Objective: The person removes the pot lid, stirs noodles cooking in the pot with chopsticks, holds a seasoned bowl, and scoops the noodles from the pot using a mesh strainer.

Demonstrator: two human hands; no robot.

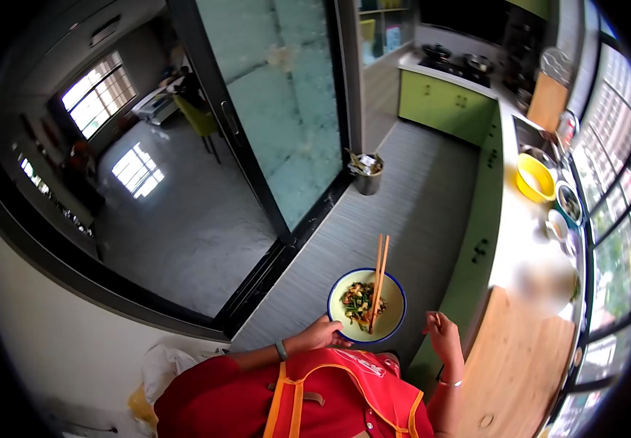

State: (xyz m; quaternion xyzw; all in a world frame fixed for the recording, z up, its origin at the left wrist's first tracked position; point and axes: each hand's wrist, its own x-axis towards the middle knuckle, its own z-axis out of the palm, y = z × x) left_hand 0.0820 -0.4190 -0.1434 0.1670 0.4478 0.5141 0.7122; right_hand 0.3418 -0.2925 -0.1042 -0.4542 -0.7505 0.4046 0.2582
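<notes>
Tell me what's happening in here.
A person's left hand holds a round cream bowl with a blue rim. Green and brown chopped food sits inside, two slim brown chopsticks jutting past the far rim. The right hand is curled, apart from the bowl, near a pale wooden board; whether it holds anything is unclear.

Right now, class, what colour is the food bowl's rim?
The bowl's rim is blue, clearest in the head view.

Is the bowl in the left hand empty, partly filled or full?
Partly filled: food with green pieces lies in the bowl, while its pale inner wall shows bare around it.
</notes>
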